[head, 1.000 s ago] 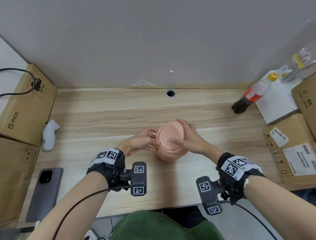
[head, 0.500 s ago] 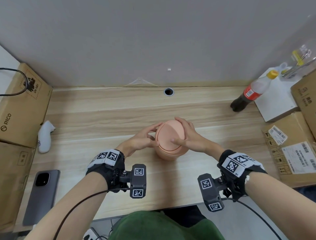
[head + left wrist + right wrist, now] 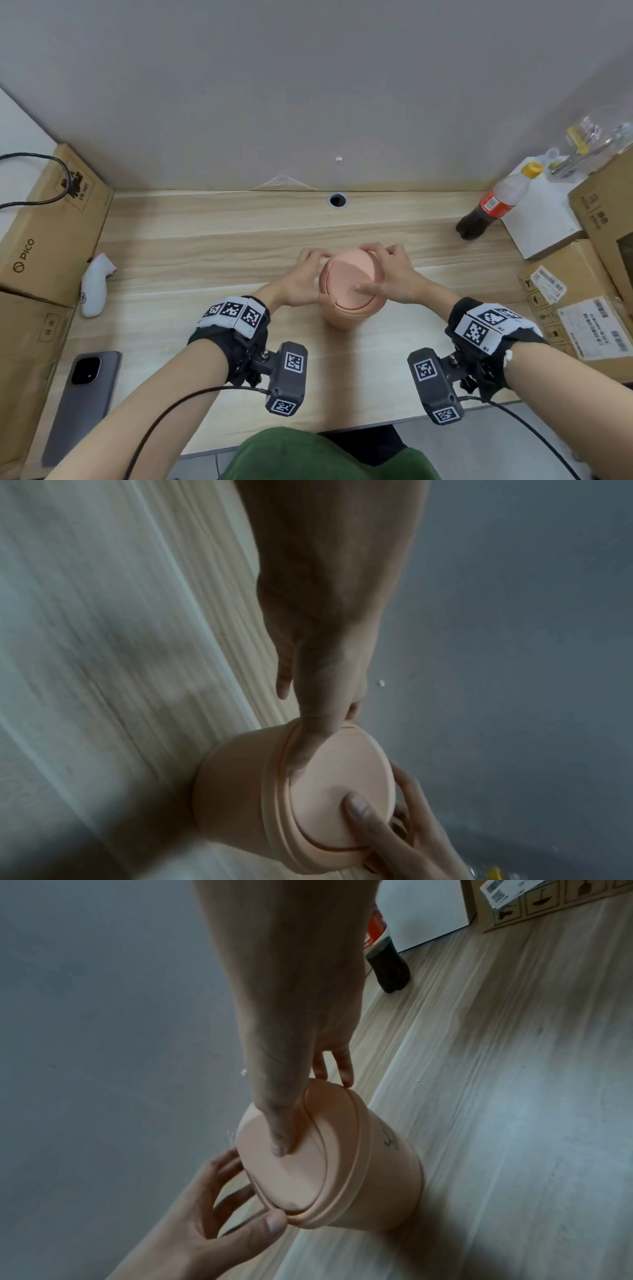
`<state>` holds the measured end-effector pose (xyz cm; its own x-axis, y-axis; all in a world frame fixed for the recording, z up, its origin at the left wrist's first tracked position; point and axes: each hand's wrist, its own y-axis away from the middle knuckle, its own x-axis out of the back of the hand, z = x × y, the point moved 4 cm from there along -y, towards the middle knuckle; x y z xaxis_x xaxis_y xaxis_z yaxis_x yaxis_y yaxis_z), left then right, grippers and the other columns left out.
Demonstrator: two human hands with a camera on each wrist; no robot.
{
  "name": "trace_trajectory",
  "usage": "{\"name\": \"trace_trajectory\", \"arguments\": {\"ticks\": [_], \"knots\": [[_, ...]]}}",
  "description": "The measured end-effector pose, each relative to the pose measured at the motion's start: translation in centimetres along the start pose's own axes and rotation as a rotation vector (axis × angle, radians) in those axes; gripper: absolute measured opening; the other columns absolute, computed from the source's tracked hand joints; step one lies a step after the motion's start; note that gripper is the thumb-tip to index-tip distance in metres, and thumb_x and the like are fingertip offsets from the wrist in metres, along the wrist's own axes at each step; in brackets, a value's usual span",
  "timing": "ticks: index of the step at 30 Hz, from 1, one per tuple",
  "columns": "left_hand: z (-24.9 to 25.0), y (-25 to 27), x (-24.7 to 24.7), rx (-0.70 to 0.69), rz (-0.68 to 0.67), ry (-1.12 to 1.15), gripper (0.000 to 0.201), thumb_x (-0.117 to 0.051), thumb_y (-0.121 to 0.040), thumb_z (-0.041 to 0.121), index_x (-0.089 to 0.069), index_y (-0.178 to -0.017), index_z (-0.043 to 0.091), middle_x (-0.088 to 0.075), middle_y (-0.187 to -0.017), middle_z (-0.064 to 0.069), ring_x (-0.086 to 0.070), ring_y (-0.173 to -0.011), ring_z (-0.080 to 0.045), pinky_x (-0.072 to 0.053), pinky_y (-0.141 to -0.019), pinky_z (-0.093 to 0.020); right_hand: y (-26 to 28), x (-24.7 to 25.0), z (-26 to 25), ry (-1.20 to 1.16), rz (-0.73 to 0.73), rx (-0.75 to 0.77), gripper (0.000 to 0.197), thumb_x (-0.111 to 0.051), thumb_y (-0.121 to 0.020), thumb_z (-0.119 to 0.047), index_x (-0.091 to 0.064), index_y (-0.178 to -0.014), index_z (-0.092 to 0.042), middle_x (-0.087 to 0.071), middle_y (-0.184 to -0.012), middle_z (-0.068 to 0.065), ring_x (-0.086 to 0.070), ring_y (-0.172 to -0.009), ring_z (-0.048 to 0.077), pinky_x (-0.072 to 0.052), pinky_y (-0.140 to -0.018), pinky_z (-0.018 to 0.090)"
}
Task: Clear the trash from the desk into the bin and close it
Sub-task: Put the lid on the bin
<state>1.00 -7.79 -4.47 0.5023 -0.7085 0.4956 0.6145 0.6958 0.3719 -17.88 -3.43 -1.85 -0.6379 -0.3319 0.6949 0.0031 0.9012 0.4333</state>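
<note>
A small peach-pink round bin [image 3: 346, 317] stands upright in the middle of the wooden desk [image 3: 205, 246], with its lid [image 3: 344, 274] on top. My left hand [image 3: 301, 277] grips the lid's left rim, thumb on the near edge and fingers curled round the far side. My right hand [image 3: 394, 277] grips the right rim, its thumb pressing on the lid's top. The left wrist view shows the bin [image 3: 240, 791] with my left hand [image 3: 325, 683] on its rim. In the right wrist view my right hand [image 3: 294, 1042] lies over the lid [image 3: 284, 1172]. The bin's inside is hidden.
A cola bottle [image 3: 493, 209] stands at the back right beside a white box [image 3: 544, 219]. Cardboard boxes line the left [image 3: 44, 233] and right [image 3: 582, 308] edges. A white controller [image 3: 96, 287] and a grey phone [image 3: 82, 404] lie at the left.
Both hands have spread further round the lid's rim, fingers now reaching its far side. The bin stays in the same spot.
</note>
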Motion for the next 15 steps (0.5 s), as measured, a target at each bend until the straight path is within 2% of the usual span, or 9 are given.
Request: {"name": "trace_trajectory", "arguments": {"ticks": [2,4,7,8,12,13,15], "knots": [[1.6,-0.6,-0.1,-0.112,0.006,-0.090,0.111,-0.087,-0.062,0.024,-0.018,-0.148,0.021,-0.021,-0.147,-0.004,-0.023,-0.140,-0.022,-0.025,-0.116,-0.038,0.3,0.9,0.3,0.009,0.027,0.052,0.083,-0.078,-0.073,-0.043,-0.032,-0.142,-0.039,-0.034,-0.122,0.008,-0.034,-0.122,0.022,-0.035,-0.105,0.032],[2.9,-1.4,-0.6,-0.208,-0.039,-0.185,0.120,-0.088,-0.059,0.025,-0.011,-0.151,0.023,-0.018,-0.152,-0.005,-0.016,-0.144,-0.021,-0.019,-0.118,-0.036,0.7,1.2,0.6,0.030,0.018,0.115,0.082,-0.077,-0.075,-0.037,-0.033,-0.144,-0.033,-0.043,-0.122,0.006,-0.040,-0.117,0.017,-0.034,-0.097,0.026],[3.8,-2.2,-2.0,-0.267,-0.115,-0.267,0.122,-0.088,-0.058,0.023,-0.010,-0.151,0.027,-0.014,-0.155,-0.006,-0.013,-0.145,-0.020,-0.016,-0.118,-0.031,1.4,1.3,1.6,-0.091,0.027,0.136,0.074,-0.078,-0.075,-0.029,-0.039,-0.138,-0.023,-0.054,-0.129,0.003,-0.050,-0.121,0.022,-0.043,-0.100,0.038],[4.0,-2.4,-2.3,-0.282,-0.114,-0.267,0.122,-0.088,-0.056,0.023,-0.012,-0.151,0.027,-0.017,-0.154,-0.005,-0.015,-0.145,-0.021,-0.018,-0.118,-0.031,1.6,1.4,1.9,-0.104,0.033,0.130,0.071,-0.078,-0.077,-0.026,-0.042,-0.137,-0.020,-0.056,-0.129,0.001,-0.052,-0.121,0.021,-0.043,-0.102,0.038],[3.8,-3.0,-2.5,-0.295,-0.104,-0.241,0.119,-0.090,-0.052,0.025,-0.019,-0.148,0.024,-0.027,-0.149,-0.002,-0.027,-0.138,-0.017,-0.025,-0.112,-0.025,2.1,1.8,2.4,-0.148,0.036,0.157,0.068,-0.075,-0.081,-0.024,-0.044,-0.141,-0.023,-0.055,-0.127,-0.012,-0.053,-0.122,0.013,-0.040,-0.104,0.026],[3.8,-3.2,-2.5,-0.290,-0.105,-0.248,0.119,-0.090,-0.051,0.026,-0.021,-0.148,0.024,-0.029,-0.148,-0.001,-0.029,-0.137,-0.017,-0.027,-0.112,-0.027,2.0,1.8,2.4,-0.149,0.034,0.178,0.067,-0.074,-0.082,-0.025,-0.043,-0.142,-0.025,-0.059,-0.127,-0.010,-0.055,-0.119,0.016,-0.042,-0.104,0.029],[4.0,-3.5,-2.4,-0.265,-0.126,-0.259,0.120,-0.091,-0.050,0.028,-0.021,-0.148,0.025,-0.030,-0.147,-0.001,-0.032,-0.135,-0.018,-0.030,-0.113,-0.033,1.8,1.7,2.8,-0.149,0.009,0.199,0.066,-0.070,-0.084,-0.031,-0.040,-0.143,-0.029,-0.066,-0.120,0.005,-0.059,-0.108,0.026,-0.045,-0.099,0.041]]}}
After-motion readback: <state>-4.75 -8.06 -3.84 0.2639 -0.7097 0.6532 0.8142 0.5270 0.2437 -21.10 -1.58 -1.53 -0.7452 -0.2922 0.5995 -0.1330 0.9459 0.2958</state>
